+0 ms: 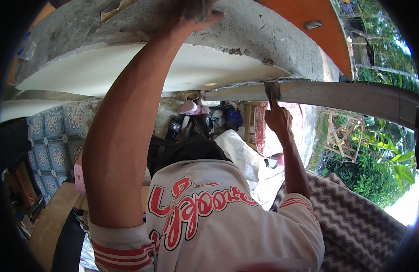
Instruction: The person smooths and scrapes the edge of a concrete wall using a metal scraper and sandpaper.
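1. Head view: the left hand (196,13) is pressing flat and open against the rough grey concrete beam (273,41) overhead, gripping nothing, just above the cream-white ceiling board (127,68).
2. The right hand (277,119) is closing its grip on a narrow grey metal scraper (271,90), whose blade is touching the joint between the board's edge and the long grey metal strip (354,97).
3. Judged risk: the blade may be slipping off the thin joint, chipping the board's edge or gouging the strip.
4. Open room is lying to the right, toward the green foliage (377,172); the beam is crowding both arms from above.
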The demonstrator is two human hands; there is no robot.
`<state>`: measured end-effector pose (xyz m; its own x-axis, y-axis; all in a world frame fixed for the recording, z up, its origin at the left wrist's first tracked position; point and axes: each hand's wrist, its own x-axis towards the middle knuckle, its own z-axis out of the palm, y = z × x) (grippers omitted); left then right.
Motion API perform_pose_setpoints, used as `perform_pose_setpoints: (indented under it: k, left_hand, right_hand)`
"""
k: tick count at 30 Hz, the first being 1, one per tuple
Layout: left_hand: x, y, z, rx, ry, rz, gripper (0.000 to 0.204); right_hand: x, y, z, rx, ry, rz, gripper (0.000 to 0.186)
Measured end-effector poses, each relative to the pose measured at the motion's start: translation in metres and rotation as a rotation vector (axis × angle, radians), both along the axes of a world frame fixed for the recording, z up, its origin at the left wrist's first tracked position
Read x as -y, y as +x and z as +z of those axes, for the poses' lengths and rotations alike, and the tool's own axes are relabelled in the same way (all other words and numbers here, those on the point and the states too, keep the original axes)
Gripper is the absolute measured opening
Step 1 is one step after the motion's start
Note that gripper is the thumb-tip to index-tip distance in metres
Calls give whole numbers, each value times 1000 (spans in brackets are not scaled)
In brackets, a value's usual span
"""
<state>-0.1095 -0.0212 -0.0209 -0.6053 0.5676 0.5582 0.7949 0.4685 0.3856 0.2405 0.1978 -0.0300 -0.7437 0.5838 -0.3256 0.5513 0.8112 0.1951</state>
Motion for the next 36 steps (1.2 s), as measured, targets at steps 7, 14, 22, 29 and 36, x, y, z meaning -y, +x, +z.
perform_pose_setpoints:
  k: [7,14,22,29,36]
  left_hand:
    - [-6,-3,-17,-70,14,17,54]
    - [-2,-2,-19,-170,-97,66,54]
    - [-4,-1,-19,-168,-84,67,53]
    - [-3,-4,-14,-157,-109,39,51]
    - [-2,-5,-16,-154,-99,42,51]
  right_hand:
    - [7,19,80,-210,164,45,79]
    - [55,23,125,-817,-30,241,62]
    - [-5,62,-17,-262,-32,122,70]
    - [7,61,-27,-453,-111,135,65]
    - [29,53,-21,-640,-522,-173,51]
